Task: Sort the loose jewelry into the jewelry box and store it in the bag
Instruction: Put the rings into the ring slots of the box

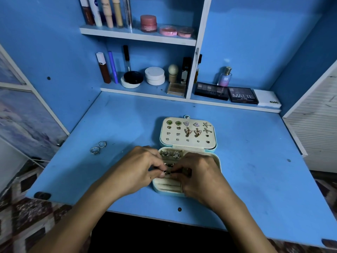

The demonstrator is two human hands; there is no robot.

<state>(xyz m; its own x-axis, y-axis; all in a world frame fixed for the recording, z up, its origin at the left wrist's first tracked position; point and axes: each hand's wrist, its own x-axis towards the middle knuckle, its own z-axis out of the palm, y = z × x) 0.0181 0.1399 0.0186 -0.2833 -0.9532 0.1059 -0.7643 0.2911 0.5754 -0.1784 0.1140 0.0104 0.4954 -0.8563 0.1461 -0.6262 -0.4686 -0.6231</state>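
A small light-blue jewelry box (216,141) lies open on the blue desk, its cream lid panel holding several earrings (188,131). Its lower tray holds two ornate rings (171,154) in cream ring rolls. My left hand (140,170) and my right hand (198,177) meet over the tray, fingertips of both pinching a small ring (166,172) above the rolls. Two silver rings (98,147) lie loose on the desk, left of the box. No bag is in view.
The desk (255,170) is enclosed by blue walls left and right. Low shelves at the back carry cosmetics: eyeshadow palettes (226,94), a perfume bottle (225,77), round compacts (155,75), tubes. The desk's front edge is near my forearms.
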